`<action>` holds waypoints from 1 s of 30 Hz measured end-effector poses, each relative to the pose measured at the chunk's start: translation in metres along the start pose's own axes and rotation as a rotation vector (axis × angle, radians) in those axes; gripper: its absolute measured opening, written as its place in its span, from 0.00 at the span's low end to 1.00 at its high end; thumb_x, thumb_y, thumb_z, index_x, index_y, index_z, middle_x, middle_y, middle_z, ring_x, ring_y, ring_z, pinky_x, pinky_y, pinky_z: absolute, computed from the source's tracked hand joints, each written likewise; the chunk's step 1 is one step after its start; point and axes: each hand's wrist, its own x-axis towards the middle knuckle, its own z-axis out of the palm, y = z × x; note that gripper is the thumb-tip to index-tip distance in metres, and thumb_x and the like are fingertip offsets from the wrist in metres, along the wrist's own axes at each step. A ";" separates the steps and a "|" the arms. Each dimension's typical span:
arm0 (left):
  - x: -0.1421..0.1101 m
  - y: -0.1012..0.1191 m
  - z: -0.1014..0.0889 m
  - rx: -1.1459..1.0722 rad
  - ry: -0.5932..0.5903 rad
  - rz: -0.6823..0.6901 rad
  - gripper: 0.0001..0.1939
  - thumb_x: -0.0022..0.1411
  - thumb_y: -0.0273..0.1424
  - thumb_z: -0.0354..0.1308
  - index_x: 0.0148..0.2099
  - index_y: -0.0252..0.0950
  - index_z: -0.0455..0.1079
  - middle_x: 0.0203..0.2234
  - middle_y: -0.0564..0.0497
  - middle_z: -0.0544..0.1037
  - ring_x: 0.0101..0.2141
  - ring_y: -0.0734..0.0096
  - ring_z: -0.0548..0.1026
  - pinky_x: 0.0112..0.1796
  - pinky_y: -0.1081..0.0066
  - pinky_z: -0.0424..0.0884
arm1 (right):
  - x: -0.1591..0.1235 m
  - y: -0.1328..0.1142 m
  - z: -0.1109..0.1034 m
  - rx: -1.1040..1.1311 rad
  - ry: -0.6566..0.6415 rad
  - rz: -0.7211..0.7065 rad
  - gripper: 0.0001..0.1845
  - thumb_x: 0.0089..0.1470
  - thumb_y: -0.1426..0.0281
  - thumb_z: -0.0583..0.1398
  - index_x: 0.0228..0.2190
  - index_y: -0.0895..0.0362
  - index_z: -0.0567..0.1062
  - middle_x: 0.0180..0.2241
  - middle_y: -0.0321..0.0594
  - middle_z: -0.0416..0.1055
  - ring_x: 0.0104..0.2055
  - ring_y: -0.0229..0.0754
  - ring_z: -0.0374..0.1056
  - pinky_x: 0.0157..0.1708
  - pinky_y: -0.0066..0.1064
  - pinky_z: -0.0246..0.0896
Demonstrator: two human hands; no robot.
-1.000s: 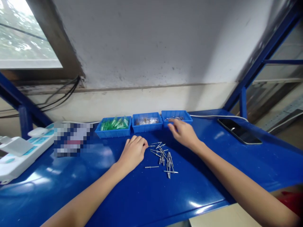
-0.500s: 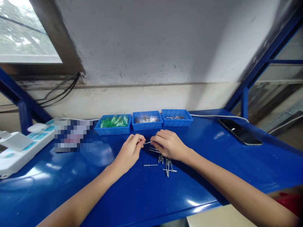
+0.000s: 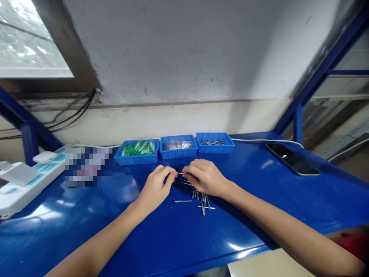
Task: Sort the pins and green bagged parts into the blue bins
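Note:
A thin metal blind rivet [image 3: 180, 173] spans the small gap between my two hands. The fingertips of my left hand [image 3: 160, 184] pinch its left end. My right hand [image 3: 205, 176] closes on the other end, its fingertips partly hidden. Under and in front of my right hand lies a loose pile of blind rivets [image 3: 204, 202], partly covered by the hand. One single rivet [image 3: 183, 201] rests apart on the blue table [image 3: 161, 238], left of the pile.
Along the wall stand three blue bins: one with green plastic pieces [image 3: 138, 147], one with clear small parts [image 3: 178, 145], one with metal rivets [image 3: 212, 142]. A white power strip [image 3: 17, 192] lies at left, a phone [image 3: 292, 159] at right.
Both hands stay almost in place, and the gap between them looks slightly narrower. The pile and the single rivet lie as before.

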 end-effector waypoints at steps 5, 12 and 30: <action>0.000 0.002 0.006 -0.043 -0.108 -0.003 0.11 0.66 0.35 0.46 0.39 0.38 0.68 0.30 0.51 0.73 0.35 0.68 0.70 0.38 0.67 0.66 | 0.001 0.015 -0.014 -0.125 0.137 0.023 0.12 0.60 0.68 0.50 0.31 0.57 0.71 0.24 0.39 0.70 0.27 0.38 0.64 0.28 0.31 0.55; -0.002 0.006 0.018 0.120 -0.278 0.058 0.05 0.62 0.33 0.54 0.35 0.39 0.68 0.37 0.50 0.71 0.43 0.59 0.64 0.42 0.59 0.62 | -0.016 0.074 -0.037 -0.367 0.150 0.738 0.14 0.57 0.63 0.53 0.39 0.58 0.72 0.27 0.42 0.73 0.27 0.42 0.68 0.27 0.31 0.55; 0.000 0.002 0.006 -0.001 -0.055 0.007 0.10 0.66 0.30 0.45 0.32 0.38 0.62 0.27 0.52 0.69 0.34 0.67 0.65 0.37 0.68 0.63 | 0.001 -0.001 -0.002 -0.038 -0.127 0.056 0.18 0.62 0.65 0.48 0.30 0.58 0.72 0.25 0.39 0.69 0.29 0.38 0.61 0.28 0.32 0.49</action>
